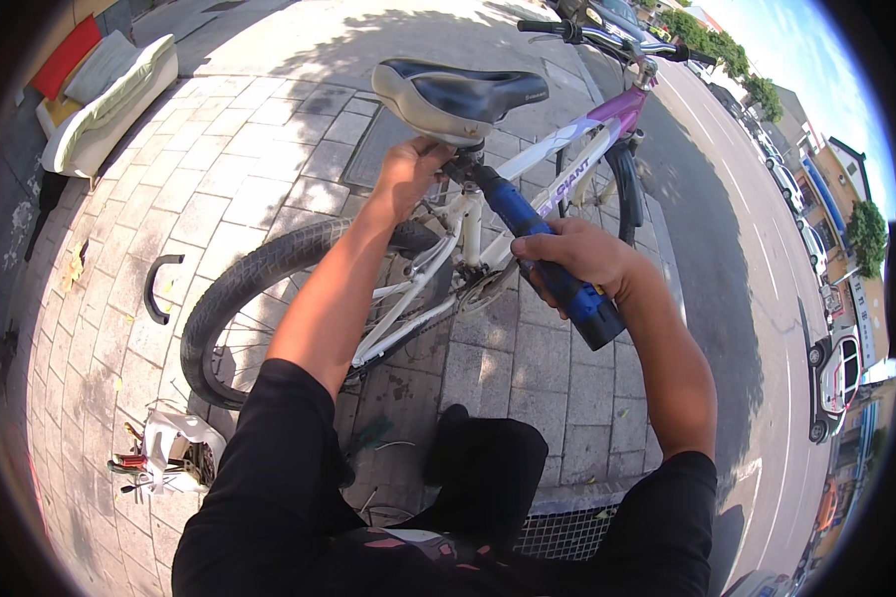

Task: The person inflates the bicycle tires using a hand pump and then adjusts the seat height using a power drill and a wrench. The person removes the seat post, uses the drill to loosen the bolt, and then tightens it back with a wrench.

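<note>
A white and purple bicycle (592,139) stands in front of me, its black and beige saddle (458,95) nearest my hands. My right hand (582,261) is wrapped round a long blue and black power wrench (513,204), which slants up and left. The wrench's head meets the seat post area just below the saddle. There my left hand (413,174) has its fingers closed together at the left of the seat clamp (465,164); what they pinch is hidden. The rear wheel (209,318) lies below my left forearm.
A white container of hand tools (184,453) stands on the paving at lower left. A curved black strip (159,289) lies nearby. A pale sofa (110,104) with cushions is at far left. To the right runs a road (767,259) with parked cars. A metal grating (562,532) is near my knees.
</note>
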Demonstrator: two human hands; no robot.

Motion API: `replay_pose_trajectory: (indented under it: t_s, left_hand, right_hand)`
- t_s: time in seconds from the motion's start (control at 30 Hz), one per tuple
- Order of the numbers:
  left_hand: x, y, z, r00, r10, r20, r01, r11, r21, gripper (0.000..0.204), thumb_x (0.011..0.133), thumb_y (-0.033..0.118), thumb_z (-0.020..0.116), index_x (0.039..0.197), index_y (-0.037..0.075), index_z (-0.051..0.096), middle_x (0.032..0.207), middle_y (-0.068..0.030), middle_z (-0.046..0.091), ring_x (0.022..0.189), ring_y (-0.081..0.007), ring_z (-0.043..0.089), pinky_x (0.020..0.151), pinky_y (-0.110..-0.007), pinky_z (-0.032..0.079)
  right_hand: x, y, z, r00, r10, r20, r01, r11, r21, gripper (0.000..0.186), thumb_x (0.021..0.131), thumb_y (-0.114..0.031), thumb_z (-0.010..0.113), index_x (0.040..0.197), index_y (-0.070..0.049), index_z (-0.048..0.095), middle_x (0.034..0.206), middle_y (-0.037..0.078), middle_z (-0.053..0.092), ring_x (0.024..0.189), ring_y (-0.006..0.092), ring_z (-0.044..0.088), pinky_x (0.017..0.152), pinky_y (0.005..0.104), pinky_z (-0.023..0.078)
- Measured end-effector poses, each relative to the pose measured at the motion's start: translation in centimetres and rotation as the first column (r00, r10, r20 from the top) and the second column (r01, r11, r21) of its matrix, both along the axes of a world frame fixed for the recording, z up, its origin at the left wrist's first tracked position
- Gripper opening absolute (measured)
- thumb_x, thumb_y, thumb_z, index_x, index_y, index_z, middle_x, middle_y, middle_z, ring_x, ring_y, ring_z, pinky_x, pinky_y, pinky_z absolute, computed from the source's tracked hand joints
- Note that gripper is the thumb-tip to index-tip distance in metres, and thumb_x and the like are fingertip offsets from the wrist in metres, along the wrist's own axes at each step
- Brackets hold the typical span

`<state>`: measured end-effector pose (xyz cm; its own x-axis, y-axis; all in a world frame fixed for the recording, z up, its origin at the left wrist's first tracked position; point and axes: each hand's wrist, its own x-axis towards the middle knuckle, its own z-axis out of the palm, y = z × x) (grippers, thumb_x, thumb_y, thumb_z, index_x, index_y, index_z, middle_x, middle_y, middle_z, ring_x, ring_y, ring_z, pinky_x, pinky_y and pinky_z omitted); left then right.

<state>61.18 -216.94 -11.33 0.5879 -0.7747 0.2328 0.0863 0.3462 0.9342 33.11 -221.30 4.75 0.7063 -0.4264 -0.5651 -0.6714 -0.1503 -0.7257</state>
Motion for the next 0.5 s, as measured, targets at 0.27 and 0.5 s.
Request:
replay_pose_trajectory:
  t_s: [0.27, 0.5]
  left_hand:
    - [-0.4, 0.2, 0.5, 1.000, -0.013, -0.016, 0.014, 1.000, 0.019, 0.029, 0.104, 0.020, 0.070, 0.124, 0.000, 0.076, 0.106, -0.0052, 0.078, 0.092, -0.0120, 0.068, 0.079, -0.029, 0.052]
    - [-0.6, 0.5, 0.7, 1.000, -0.020, -0.018, 0.020, 1.000, -0.005, 0.031, 0.104, 0.021, 0.072, 0.125, -0.001, 0.075, 0.110, -0.0062, 0.078, 0.097, -0.0127, 0.070, 0.084, -0.029, 0.053]
  right_hand:
    - [-0.1, 0.3, -0.3, 1.000, -0.002, -0.017, 0.002, 0.998, -0.055, 0.055, 0.091, -0.041, 0.080, 0.114, 0.006, 0.064, 0.085, 0.009, 0.065, 0.064, 0.0208, 0.069, 0.050, 0.0368, 0.058]
    - [0.0, 1.1, 0.2, 0.999, 0.004, -0.032, -0.007, 0.992, -0.125, 0.052, 0.092, -0.041, 0.080, 0.109, 0.006, 0.066, 0.084, 0.008, 0.065, 0.063, 0.0199, 0.068, 0.055, 0.0339, 0.057]
